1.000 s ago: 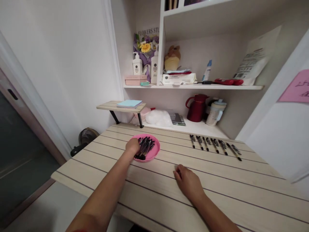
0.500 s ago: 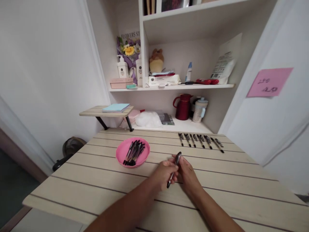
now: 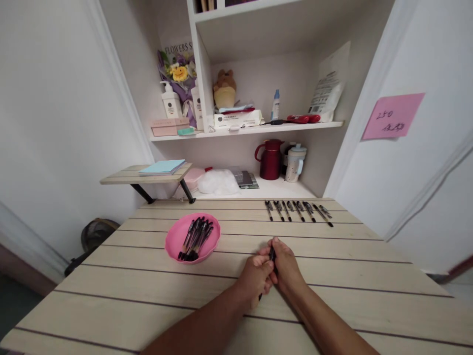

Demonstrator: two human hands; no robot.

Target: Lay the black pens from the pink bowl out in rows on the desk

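Both my hands meet over the front middle of the table, closed round one black pen point(image 3: 272, 254). My left hand point(image 3: 255, 276) wraps its lower part, and the dark tip pokes out below the fingers. The upper, capped end is gripped by my right hand point(image 3: 287, 264), whose fingers cover most of it. To the left, a pink scalloped bowl point(image 3: 173, 245) holds a bundle of black pens point(image 3: 196, 239). Farther back on the right lies a row of several pens point(image 3: 299, 211), with separate dark caps or small parts beside their upper ends.
A small raised shelf point(image 3: 114, 175) with blue paper point(image 3: 162, 167) stands at the table's back left. Behind the table are a white shelf unit point(image 3: 258, 130), a red jug point(image 3: 271, 160) and a pale cup point(image 3: 295, 163). A pink note point(image 3: 393, 116) is stuck on the right wall.
The view has shifted slightly to the right. My hands have closed farther over the pen, so its top end and lower barrel are now mostly covered.
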